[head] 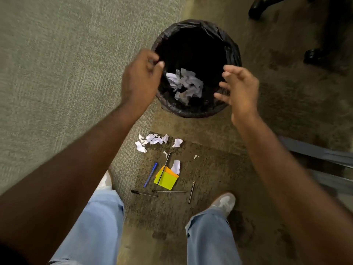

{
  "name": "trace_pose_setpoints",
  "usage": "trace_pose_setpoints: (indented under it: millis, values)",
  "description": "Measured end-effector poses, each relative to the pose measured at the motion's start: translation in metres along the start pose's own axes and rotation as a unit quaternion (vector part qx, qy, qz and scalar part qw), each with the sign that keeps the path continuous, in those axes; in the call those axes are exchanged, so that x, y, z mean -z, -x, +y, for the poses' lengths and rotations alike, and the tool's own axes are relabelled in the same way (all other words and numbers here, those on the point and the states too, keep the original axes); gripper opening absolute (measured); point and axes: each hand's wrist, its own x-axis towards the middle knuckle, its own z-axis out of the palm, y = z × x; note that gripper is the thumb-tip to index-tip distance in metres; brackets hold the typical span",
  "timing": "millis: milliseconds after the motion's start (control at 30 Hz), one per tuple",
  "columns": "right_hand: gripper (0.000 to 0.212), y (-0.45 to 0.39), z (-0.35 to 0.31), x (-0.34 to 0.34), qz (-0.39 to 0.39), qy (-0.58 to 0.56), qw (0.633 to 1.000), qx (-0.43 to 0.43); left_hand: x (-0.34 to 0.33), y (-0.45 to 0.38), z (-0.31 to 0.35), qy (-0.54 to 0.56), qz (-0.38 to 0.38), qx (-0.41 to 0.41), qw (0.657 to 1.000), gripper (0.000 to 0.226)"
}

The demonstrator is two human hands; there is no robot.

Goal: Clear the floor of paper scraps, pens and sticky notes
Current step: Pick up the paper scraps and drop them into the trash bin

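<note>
A round bin lined with a black bag (232, 54) stands on the carpet, with crumpled white paper (186, 84) lying inside it. My left hand (142, 79) hovers at the bin's left rim, fingers curled and empty. My right hand (239, 87) is over the right rim, fingers spread, holding nothing. On the floor between my feet lie white paper scraps (155, 140), a blue pen (150, 175), yellow and orange sticky notes (166, 179) with a thin dark pen (163, 168) across them, two black pens (144, 193) (169, 191) and a pencil (191, 192).
Black chair castors (255, 8) (311, 55) sit at the upper right. A grey metal bar (317, 152) runs along the right edge. My shoes (223, 202) and light blue trouser legs (210, 236) flank the litter. Paler carpet (57, 73) lies left.
</note>
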Motion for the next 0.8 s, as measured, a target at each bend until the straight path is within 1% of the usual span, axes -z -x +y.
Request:
trace_pose_setpoints:
  millis: [33,67,133,167,233,300,333,367,400,467,567,600,667,733,800]
  values:
    - [0.021,0.014,0.007,0.009,-0.005,-0.002,0.999,0.034,0.006,0.012,-0.016,-0.014,-0.015,0.01,1.0,0.02]
    - [0.019,0.028,0.017,0.017,-0.023,0.001,0.998,0.05,0.01,0.023,-0.034,-0.052,-0.041,0.02,0.998,0.017]
    - [0.017,0.053,0.045,0.024,-0.082,0.039,0.995,0.038,0.012,0.042,-0.077,-0.157,-0.129,0.046,0.978,0.016]
    - [0.016,0.063,0.065,0.023,-0.114,0.071,0.991,0.02,0.011,0.052,-0.098,-0.204,-0.185,0.065,0.959,0.02]
    - [0.015,0.073,0.109,0.016,-0.17,0.15,0.974,-0.009,0.001,0.068,-0.135,-0.283,-0.289,0.089,0.91,0.038]
    - [0.016,0.071,0.157,0.009,-0.214,0.253,0.944,0.006,-0.016,0.082,-0.167,-0.357,-0.362,0.068,0.858,0.06]
    - [0.018,0.064,0.18,0.003,-0.238,0.316,0.918,0.029,-0.027,0.087,-0.182,-0.39,-0.385,0.055,0.834,0.071]
    - [0.024,0.055,0.202,-0.003,-0.265,0.386,0.881,0.061,-0.039,0.091,-0.197,-0.415,-0.402,0.05,0.815,0.081]
    - [0.031,0.045,0.222,-0.012,-0.293,0.455,0.836,0.096,-0.052,0.095,-0.211,-0.43,-0.413,0.055,0.801,0.088]
    - [0.047,0.022,0.258,-0.032,-0.333,0.551,0.749,0.158,-0.078,0.101,-0.235,-0.453,-0.413,0.046,0.789,0.095]
    - [0.067,-0.006,0.299,-0.069,-0.367,0.624,0.651,0.23,-0.112,0.113,-0.261,-0.48,-0.393,-0.015,0.784,0.093]
    - [0.072,-0.013,0.311,-0.078,-0.372,0.638,0.628,0.246,-0.12,0.115,-0.269,-0.485,-0.386,-0.036,0.784,0.091]
    - [0.079,-0.024,0.331,-0.088,-0.379,0.656,0.595,0.269,-0.132,0.114,-0.283,-0.483,-0.367,-0.066,0.792,0.085]
    - [0.078,-0.035,0.346,-0.086,-0.376,0.672,0.566,0.295,-0.139,0.109,-0.296,-0.48,-0.351,-0.09,0.799,0.088]
    - [0.073,-0.044,0.356,-0.076,-0.38,0.686,0.533,0.318,-0.142,0.105,-0.307,-0.489,-0.346,-0.126,0.791,0.092]
